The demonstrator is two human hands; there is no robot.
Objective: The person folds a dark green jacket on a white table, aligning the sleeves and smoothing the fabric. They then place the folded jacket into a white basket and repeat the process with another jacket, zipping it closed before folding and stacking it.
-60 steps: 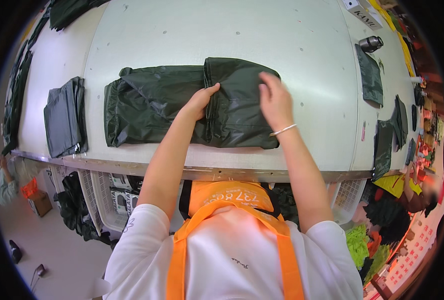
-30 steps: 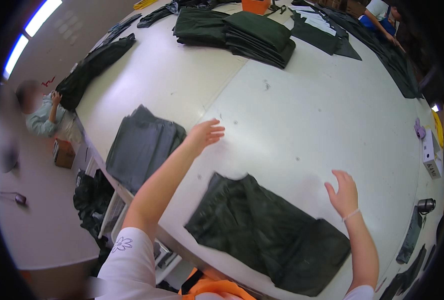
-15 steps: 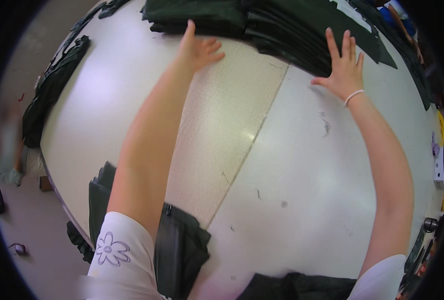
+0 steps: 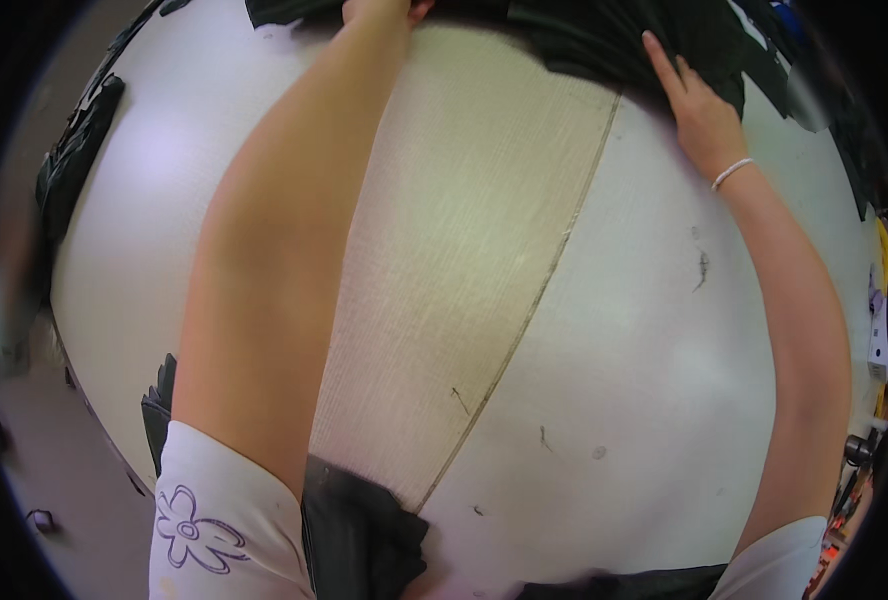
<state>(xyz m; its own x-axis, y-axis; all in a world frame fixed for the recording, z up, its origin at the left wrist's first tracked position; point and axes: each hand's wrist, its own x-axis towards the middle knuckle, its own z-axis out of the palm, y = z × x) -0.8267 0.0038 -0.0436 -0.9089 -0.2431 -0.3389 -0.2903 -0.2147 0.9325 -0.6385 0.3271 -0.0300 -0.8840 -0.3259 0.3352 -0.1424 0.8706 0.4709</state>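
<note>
A pile of folded dark green cloth (image 4: 604, 40) lies along the far side of the table, its near edge rumpled. My left hand (image 4: 384, 10) reaches to that pile's left part, mostly cut off by the top of the picture. Only bits of its fingers show against the dark cloth, so its grip is hidden. On the right part of the pile rests my right hand (image 4: 709, 125), a white band at its wrist. Its index finger is stretched out over the cloth, while some other fingers are partly hidden.
Before me spreads a pale table (image 4: 464, 250) with a seam and scattered thread scraps. Dark folded cloth (image 4: 364, 530) lies by my left elbow, with another dark piece (image 4: 634, 583) at the near edge. More dark cloth (image 4: 79, 160) hangs over the left edge.
Both hands have moved from in front of the pile onto it, the left one farther forward. The right fingers, spread before, are now closer together on the cloth. The view has shifted somewhat.
</note>
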